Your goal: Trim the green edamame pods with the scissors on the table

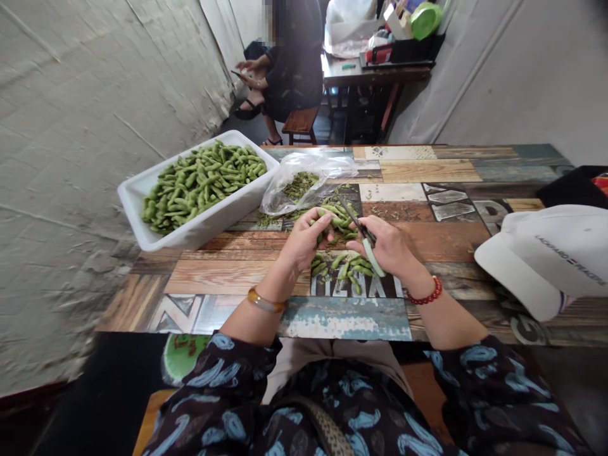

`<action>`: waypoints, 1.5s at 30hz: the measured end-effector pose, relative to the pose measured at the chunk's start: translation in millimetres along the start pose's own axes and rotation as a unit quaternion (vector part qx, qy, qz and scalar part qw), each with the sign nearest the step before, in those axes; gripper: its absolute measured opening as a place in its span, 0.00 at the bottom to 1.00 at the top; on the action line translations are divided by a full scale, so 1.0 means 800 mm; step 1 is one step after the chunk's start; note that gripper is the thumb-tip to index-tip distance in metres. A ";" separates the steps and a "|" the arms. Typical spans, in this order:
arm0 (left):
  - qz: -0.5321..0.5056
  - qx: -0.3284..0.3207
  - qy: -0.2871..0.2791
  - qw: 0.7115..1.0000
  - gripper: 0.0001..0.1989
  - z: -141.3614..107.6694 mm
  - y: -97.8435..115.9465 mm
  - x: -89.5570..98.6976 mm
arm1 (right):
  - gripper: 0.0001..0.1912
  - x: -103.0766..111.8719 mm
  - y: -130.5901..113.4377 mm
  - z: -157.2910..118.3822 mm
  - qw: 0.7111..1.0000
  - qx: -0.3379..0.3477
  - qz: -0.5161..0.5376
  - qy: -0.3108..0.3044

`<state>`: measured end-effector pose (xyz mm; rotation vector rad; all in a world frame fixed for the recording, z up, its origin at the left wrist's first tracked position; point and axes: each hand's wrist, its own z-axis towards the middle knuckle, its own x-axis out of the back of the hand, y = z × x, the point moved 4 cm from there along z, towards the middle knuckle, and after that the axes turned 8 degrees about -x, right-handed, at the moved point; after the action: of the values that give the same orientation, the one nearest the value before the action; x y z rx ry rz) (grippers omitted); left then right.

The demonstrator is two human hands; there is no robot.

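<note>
My left hand (308, 239) pinches a green bean pod (320, 223) between thumb and fingers. In my right hand (386, 244) is a pair of scissors (373, 256) with pale green handles, its dark blades pointing up and left toward the pods. More pods (355, 269) lie loose on the patterned table (228, 272), below and between my hands. To the left, a white tub (204, 229) holds a heap of green pods (204, 183). A clear plastic bag (281, 199) with small green trimmings (301, 185) lies beside the tub.
A white cap (555, 253) lies at the table's right, with a dark item (570, 187) behind it. Beyond the table, a seated person (294, 63) holds a phone. A side table (375, 76) carries bags and boxes. A textured wall (85, 126) runs along the left.
</note>
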<state>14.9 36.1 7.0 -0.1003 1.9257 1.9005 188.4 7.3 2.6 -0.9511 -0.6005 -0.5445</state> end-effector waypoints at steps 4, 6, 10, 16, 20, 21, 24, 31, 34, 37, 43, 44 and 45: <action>0.049 -0.005 -0.043 0.998 0.16 -0.002 0.002 -0.003 | 0.23 0.006 0.002 0.002 1.000 0.007 -0.020 0.020; 0.070 -0.011 -0.059 0.996 0.17 -0.002 0.002 -0.004 | 0.25 0.008 0.000 0.001 0.999 0.023 -0.026 0.021; 0.120 -0.034 -0.093 0.988 0.16 -0.002 0.002 -0.004 | 0.26 0.008 -0.005 0.000 0.999 0.043 -0.021 -0.011; 0.183 -0.064 -0.145 0.970 0.18 0.000 -0.001 -0.001 | 0.25 0.007 -0.007 -0.001 0.997 0.061 -0.019 -0.052; 0.229 -0.093 -0.168 0.954 0.18 0.000 0.000 -0.003 | 0.27 0.006 -0.006 -0.001 0.996 0.063 -0.026 -0.058; 0.242 -0.098 -0.166 0.951 0.19 0.000 0.001 -0.004 | 0.27 0.007 -0.006 -0.001 0.996 0.062 -0.027 -0.057; 0.272 -0.110 -0.162 0.942 0.19 0.000 0.005 -0.005 | 0.27 0.007 -0.007 -0.001 0.996 0.061 -0.027 -0.056; 0.298 -0.115 -0.162 0.933 0.18 -0.001 0.013 -0.006 | 0.26 0.005 -0.005 -0.003 0.997 0.053 -0.011 -0.049; 0.296 -0.106 -0.159 0.936 0.18 -0.002 0.013 -0.006 | 0.25 0.002 -0.003 -0.004 0.997 0.052 -0.002 -0.050; 0.279 -0.088 -0.156 0.944 0.18 -0.002 0.011 -0.005 | 0.25 0.002 -0.003 -0.004 0.997 0.056 0.000 -0.046; 0.222 -0.027 -0.176 0.959 0.19 -0.003 0.007 -0.001 | 0.22 0.001 0.000 -0.002 0.995 0.072 -0.012 -0.063; 0.218 -0.018 -0.180 0.959 0.19 -0.002 0.008 0.000 | 0.22 0.000 0.001 -0.002 0.995 0.072 -0.013 -0.065; 0.215 -0.011 -0.183 0.959 0.20 -0.002 0.008 0.001 | 0.21 0.000 0.001 -0.002 0.995 0.072 -0.013 -0.068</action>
<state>11.5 34.9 12.8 0.6706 1.7653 2.0239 189.4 6.4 1.2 -0.8492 -0.7656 -0.4565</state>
